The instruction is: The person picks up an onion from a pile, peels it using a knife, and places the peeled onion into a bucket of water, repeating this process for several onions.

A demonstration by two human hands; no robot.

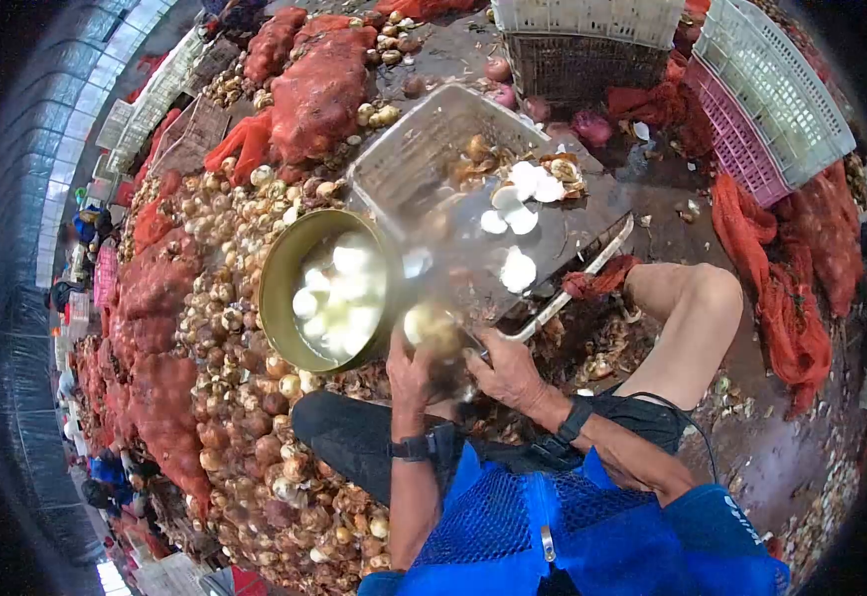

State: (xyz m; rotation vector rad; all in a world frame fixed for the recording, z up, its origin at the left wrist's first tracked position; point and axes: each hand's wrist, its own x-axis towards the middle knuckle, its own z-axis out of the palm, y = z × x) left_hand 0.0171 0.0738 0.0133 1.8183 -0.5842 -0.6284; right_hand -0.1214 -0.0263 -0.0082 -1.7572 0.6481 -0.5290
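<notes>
My left hand (409,375) is closed around a pale, partly blurred onion (428,326). Close beside it, my right hand (510,372) has its fingers curled near the onion; a small dark shape shows at the fingertips, too blurred to name. An olive-green bucket (273,288) stands just left of the onion, holding several white peeled onions (350,260) in cloudy liquid. Beyond my hands, white onion pieces (518,270) and brown skins lie on a grey surface (553,238). A pale curved strip (578,283) with red netting tied to it runs up and right from my right hand.
A whitish plastic tub (394,149) lies ahead. Unpeeled onions (245,397) pile up on the left, beside full red mesh sacks (324,99). Stacked crates (771,94) and loose red netting (776,298) are on the right. Other people (111,477) sit at far left.
</notes>
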